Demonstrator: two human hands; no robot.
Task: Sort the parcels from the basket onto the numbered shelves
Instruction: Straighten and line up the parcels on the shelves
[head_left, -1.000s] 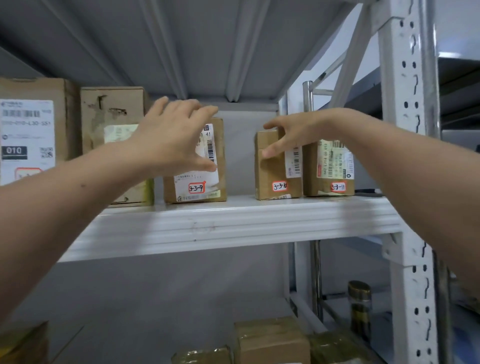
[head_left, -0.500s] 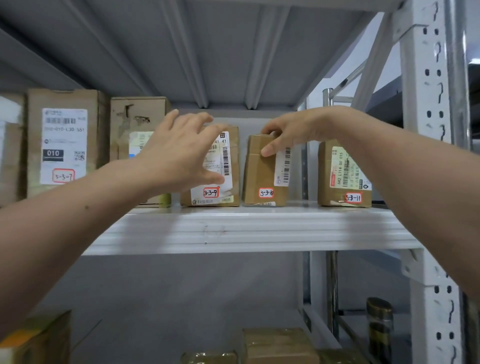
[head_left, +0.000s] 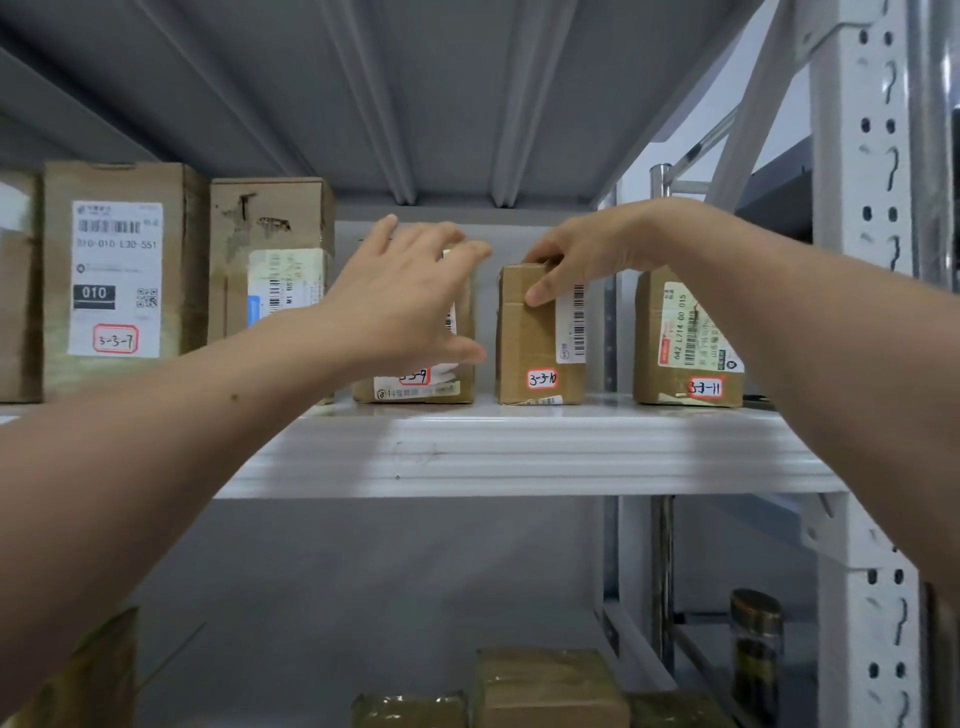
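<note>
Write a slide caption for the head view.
Right hand grips parcel 3-3-10 on the shelf; left hand spreads open before parcel 3-3-9.

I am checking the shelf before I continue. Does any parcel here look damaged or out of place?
The second parcel, just right of the 3-3-7 parcel, has torn, scuffed cardboard near its top. The parcels in view stand upright in their row, and nothing else stands out.

Tall box (head_left: 119, 280): red-framed "3-3-7", also "010" and "010-010 L30-551". Middle box (head_left: 415, 391) behind your left hand (head_left: 400, 296): "3-3-9", partly covered. Small box (head_left: 524, 353) under your right hand (head_left: 582, 254): "3-3-10". End box (head_left: 675, 338): "3-3-11", "642 L714 00 015".
</note>
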